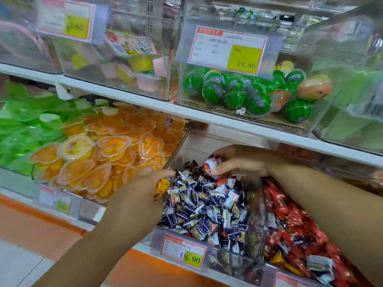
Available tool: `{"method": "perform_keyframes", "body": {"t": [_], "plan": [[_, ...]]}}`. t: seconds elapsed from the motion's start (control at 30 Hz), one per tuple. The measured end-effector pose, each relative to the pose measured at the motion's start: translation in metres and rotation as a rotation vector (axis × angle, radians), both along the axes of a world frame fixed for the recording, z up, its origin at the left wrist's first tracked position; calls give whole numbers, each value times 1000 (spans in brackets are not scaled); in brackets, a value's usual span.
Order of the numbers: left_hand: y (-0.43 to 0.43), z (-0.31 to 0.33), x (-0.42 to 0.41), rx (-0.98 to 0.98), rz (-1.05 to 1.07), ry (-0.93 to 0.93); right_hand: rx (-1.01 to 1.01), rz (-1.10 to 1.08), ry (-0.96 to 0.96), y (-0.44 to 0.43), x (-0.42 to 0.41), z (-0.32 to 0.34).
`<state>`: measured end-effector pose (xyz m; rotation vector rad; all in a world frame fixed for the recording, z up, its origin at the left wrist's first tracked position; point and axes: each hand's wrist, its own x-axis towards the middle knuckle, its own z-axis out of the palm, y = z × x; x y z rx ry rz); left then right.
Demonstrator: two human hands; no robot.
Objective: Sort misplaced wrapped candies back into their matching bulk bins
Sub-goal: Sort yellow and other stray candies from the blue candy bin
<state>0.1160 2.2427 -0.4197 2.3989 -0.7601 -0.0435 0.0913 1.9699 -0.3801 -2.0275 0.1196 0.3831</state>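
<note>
This is a shop, in its bulk sweets section. Tiers of white shelves [145, 102] carry clear plastic bins [207, 141] set side by side. Printed price labels are clipped to the bin fronts, among them a 19.90 tag [184, 253] and an 18.80 tag [227, 50]. The bins hold loose heaps of goods: purple and white wrapped candies [207, 204], red wrapped candies [294, 220], orange heart-shaped jelly cups [107, 154], green jelly cups [31, 129] and watermelon-striped balls [234, 90].

Left grip [135, 193], right grip [238, 162] and forearms [331, 204] seem bare.
</note>
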Motion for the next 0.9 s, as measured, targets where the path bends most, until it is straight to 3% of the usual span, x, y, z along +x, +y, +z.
{"method": "perform_keyframes", "body": {"t": [0.3,0.5,0.6,0.7,0.83,0.9], "plan": [[-1,-3,1,-14,-7,-9,-62,-40,73,8,-11,-3],[-1,-3,3,-16,5,-24,-523,-101,-143,19,-11,9],[-2,-5,6,-14,7,-26,-773,53,39,18,-13,10],[-2,-4,6,-4,11,-31,-822,123,135,23,-13,-3],[-1,-4,3,3,6,-39,-877,50,-11,19,-14,2],[-2,-3,3,11,10,-45,-791,-39,-73,20,-16,10]]}}
